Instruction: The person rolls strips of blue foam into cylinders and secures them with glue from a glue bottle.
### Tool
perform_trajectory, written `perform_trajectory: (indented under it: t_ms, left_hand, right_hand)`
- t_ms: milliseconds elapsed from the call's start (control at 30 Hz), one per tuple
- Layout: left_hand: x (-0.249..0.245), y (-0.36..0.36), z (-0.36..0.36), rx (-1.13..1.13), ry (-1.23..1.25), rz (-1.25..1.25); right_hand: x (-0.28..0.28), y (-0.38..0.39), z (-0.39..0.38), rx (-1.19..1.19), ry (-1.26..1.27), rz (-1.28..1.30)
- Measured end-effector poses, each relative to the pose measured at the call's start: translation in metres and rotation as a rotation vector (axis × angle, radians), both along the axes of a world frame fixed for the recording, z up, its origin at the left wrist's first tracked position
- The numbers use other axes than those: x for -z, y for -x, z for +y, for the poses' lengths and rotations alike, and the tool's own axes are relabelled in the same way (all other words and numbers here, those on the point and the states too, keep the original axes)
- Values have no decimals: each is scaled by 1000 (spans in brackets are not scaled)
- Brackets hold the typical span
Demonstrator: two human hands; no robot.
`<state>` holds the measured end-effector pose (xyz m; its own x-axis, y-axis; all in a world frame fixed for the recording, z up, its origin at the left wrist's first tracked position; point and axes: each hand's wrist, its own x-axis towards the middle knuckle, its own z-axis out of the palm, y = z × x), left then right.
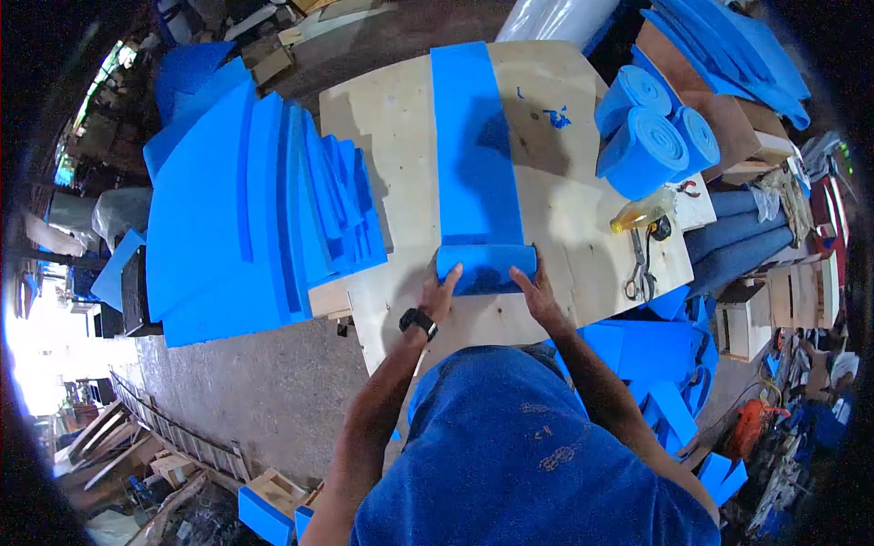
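Observation:
A long blue foam strip (475, 150) runs across the plywood table away from me, and its near end is wound into a foam roll (487, 261). My left hand (439, 293), with a dark watch above it, grips the left end of the roll, thumb on top. At the opposite end my right hand (538, 293) holds the roll the same way. Both thumbs face inward, while the other fingers are mostly hidden behind the ends. A shadow falls over the middle of the strip.
Stacked blue foam sheets (218, 218) cover the table's left side. On the right stand finished foam rolls (651, 150), a bottle of yellowish liquid (642, 211), scissors (640, 268) and a tape measure (657, 229). Small blue scraps (557, 117) lie on the plywood (382, 118).

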<state>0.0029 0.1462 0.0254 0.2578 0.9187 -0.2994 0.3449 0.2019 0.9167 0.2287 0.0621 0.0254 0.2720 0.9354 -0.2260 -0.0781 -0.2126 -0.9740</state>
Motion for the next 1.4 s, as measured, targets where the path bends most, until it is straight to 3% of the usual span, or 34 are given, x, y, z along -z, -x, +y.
perform_trajectory:
  t_ms: [67, 133, 200, 267, 300, 400, 433, 533, 600, 667, 700, 767, 867, 967, 1067, 1133, 1233, 1333, 1400]
  left_hand:
    - [17, 14, -21, 76, 58, -16]
    - [36, 35, -59, 191, -200, 140]
    - [32, 49, -90, 233, -101, 184]
    - [-1, 52, -104, 192, 329, 120]
    - [-5, 56, -110, 187, 387, 44]
    - [-19, 55, -113, 261, 399, 183]
    - [-15, 54, -117, 265, 357, 172]
    - [-19, 41, -115, 200, 204, 49]
    - [-35, 24, -107, 59, 103, -143]
    - [-12, 15, -93, -26, 93, -180]
    - [-3, 11, -82, -70, 83, -199]
    - [-14, 0, -52, -56, 61, -30]
    - [-17, -17, -9, -109, -14, 209]
    - [-19, -25, 24, -101, -37, 352]
    - [0, -26, 43, -93, 0, 399]
    - [13, -25, 50, -64, -22, 406]
    - [22, -29, 39, -199, -37, 109]
    - [-20, -14, 6, -84, 108, -349]
    - [-1, -2, -17, -12, 77, -255]
  right_hand:
    - [-13, -2, -19, -47, -50, -28]
    - [-34, -1, -43, -108, 133, -106]
    - [-46, 3, -74, -210, 308, -210]
    - [-50, 3, -93, -352, 444, -351]
    - [-45, 9, -104, -287, 483, -380]
    - [-23, 4, -93, -266, 479, -393]
    - [-20, 6, -87, -206, 488, -540]
    - [-25, -4, -56, -289, 448, -607]
    - [5, -9, -41, -214, 244, -835]
    - [11, -16, -15, -206, 1, -1043]
    - [9, -17, 0, -139, 72, -1012]
    - [-1, -18, 34, -4, 209, -944]
    - [49, -55, 75, -185, -21, -1145]
    - [37, -61, 66, -27, -117, -765]
    - [-1, -32, 28, -3, 61, -326]
    - [0, -7, -4, -48, -75, -363]
    - [-10, 3, -7, 9, -55, 88]
    - [1, -2, 1, 49, 38, 208]
    - [2, 0, -1, 50, 7, 126]
